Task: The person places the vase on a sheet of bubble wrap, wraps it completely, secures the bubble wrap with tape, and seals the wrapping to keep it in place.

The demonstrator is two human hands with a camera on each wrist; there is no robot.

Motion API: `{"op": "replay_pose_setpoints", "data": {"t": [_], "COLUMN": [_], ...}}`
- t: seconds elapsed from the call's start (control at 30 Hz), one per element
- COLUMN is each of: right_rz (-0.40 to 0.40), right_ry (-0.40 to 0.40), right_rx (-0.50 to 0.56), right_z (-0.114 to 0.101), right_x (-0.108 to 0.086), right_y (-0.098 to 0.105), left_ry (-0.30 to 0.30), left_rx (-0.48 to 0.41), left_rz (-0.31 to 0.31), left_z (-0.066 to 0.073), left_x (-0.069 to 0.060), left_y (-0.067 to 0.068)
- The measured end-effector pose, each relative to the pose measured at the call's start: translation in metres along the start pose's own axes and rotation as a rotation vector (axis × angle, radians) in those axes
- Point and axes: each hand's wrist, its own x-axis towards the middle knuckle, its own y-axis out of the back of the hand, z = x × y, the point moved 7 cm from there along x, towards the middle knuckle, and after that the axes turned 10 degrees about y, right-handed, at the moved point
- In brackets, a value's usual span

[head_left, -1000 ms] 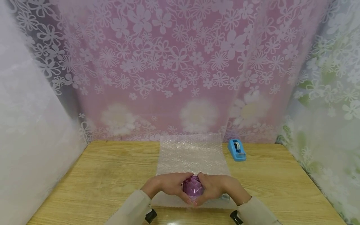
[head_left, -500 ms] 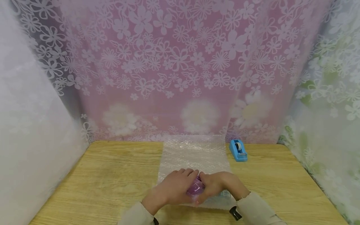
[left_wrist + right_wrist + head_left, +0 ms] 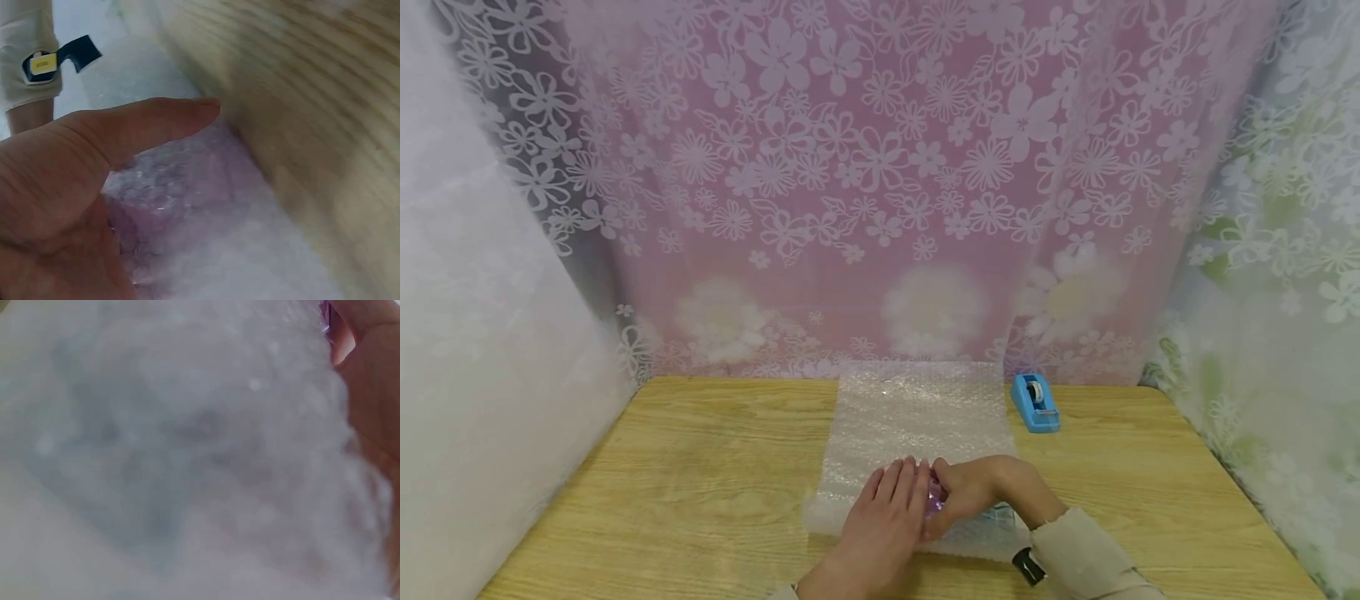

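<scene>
In the head view a purple faceted glass-like object [image 3: 936, 497] shows in the narrow gap between the two hands, mostly hidden. My right hand [image 3: 968, 493] grips its right side, thumb nearer me and fingers at the far side. Long straight fingers of my left hand [image 3: 883, 527] lie over the near part of the bubble wrap sheet [image 3: 925, 417], against the object's left. In the left wrist view the thumb of my left hand [image 3: 69, 169] stretches across bubble wrap [image 3: 250, 256], with purple showing through. Bubble wrap [image 3: 250, 487] fills most of the blurred right wrist view.
A blue tape dispenser [image 3: 1035, 403] stands on the wooden table [image 3: 722, 450], right of the sheet's far end. Something teal [image 3: 1000, 514] shows through the wrap by my right hand. A pink floral curtain [image 3: 850, 208] hangs behind the table.
My left hand has let go of the object's left side and now lies with straight fingers over the wrap. The wrap's left near edge has lifted and folded. My right hand keeps its grip.
</scene>
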Motion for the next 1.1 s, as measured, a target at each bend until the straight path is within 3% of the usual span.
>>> {"op": "replay_pose_setpoints", "data": {"t": [0.33,0.57,0.83,1.1], "right_rz": [-0.015,-0.033,-0.011,0.031], "right_ry": [-0.033,-0.056,-0.021,0.015], "right_rx": [-0.033,-0.022,-0.028,-0.030], "right_z": [0.001,0.003,0.005,0.006], "right_x": [0.001,0.004,0.007,0.007], "right_y": [0.001,0.003,0.006,0.007], "left_ry": [0.031,0.038,0.041,0.056], "left_rx": [-0.048,-0.003,-0.045,-0.052], "left_rz": [0.176,0.085,0.016,-0.003], "left_z": [-0.003,-0.002,-0.005,-0.007], "left_x": [0.001,0.004,0.008,0.010], "left_y": [-0.010,-0.024,-0.031,-0.035]}}
